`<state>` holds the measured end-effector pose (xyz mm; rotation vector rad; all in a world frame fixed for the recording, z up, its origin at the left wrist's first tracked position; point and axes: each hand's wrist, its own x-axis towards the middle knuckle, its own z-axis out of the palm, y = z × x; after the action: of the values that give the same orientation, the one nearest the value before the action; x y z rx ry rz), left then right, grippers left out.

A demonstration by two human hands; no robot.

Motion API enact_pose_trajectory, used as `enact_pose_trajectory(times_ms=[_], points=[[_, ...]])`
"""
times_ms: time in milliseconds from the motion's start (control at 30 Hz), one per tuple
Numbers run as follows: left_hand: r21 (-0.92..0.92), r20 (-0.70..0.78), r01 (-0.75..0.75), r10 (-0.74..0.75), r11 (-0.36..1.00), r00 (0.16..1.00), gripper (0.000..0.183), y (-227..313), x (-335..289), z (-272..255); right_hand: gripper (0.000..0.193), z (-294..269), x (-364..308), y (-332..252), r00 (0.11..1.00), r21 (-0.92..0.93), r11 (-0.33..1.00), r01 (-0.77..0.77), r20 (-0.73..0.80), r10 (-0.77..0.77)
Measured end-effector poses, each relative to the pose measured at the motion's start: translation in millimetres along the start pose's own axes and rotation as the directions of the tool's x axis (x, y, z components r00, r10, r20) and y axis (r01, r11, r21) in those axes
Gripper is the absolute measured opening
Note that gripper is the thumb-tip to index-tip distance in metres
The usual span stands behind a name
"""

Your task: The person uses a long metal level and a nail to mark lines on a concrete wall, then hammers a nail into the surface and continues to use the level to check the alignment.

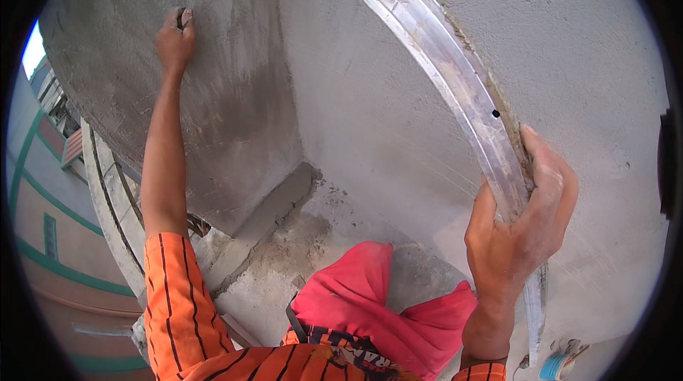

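My right hand (pixel 523 224) is wrapped round a long aluminium straightedge (pixel 455 71), which looks curved in this view. The bar runs from the top edge down past my hand, close to the right wall (pixel 569 46). Wet plaster clings along its right edge, and a small dark hole shows in its face. My left hand (pixel 176 39) is raised at the left wall (pixel 235 89) with its fingers closed. Something small and dark shows between the fingertips, too small to name. Damp, darker plaster patches cover that wall beside my forearm.
The two plastered walls meet in a corner. A mortar strip (pixel 277 196) lies along the foot of the left wall. Crumbs dot the concrete floor (pixel 284 260) around my red trousers. A blue-banded container (pixel 553 367) stands at lower right. Beyond the left wall's edge is a green-trimmed building (pixel 60 217).
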<state>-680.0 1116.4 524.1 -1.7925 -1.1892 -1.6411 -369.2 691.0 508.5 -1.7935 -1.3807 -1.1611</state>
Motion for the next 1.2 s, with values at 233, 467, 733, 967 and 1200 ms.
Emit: enact_pose_trajectory(times_ms=[233,467,733,967,1200], points=[[0.153,-0.059,-0.166,0.176,0.974,0.983,0.019,-17.7,-9.6,1.4,0.051,-34.4,-19.7,1.0,0.941,0.353,0.923,-0.155,0.337,0.029],[-0.023,0.377,0.131,-0.112,0.991,0.919,0.021,14.0,-8.3,-29.7,0.056,-49.7,20.9,10.5,0.801,0.379,0.838,-0.392,0.589,0.108],[0.263,0.866,0.734,-0.488,0.626,0.106,0.019,165.2,-38.4,-209.9,0.041,-173.5,83.7,45.9,0.303,0.096,0.688,-0.719,0.935,0.186],[0.421,0.877,0.878,-0.147,-0.226,-0.458,0.014,308.7,-12.7,-291.2,0.034,-230.5,129.5,24.6,0.281,0.112,0.540,-0.834,0.929,0.241],[0.166,0.986,0.971,-0.026,0.174,-0.164,0.014,302.3,8.4,-270.4,0.026,-226.9,66.5,7.4,0.084,-0.034,0.499,-0.866,0.974,0.212]])
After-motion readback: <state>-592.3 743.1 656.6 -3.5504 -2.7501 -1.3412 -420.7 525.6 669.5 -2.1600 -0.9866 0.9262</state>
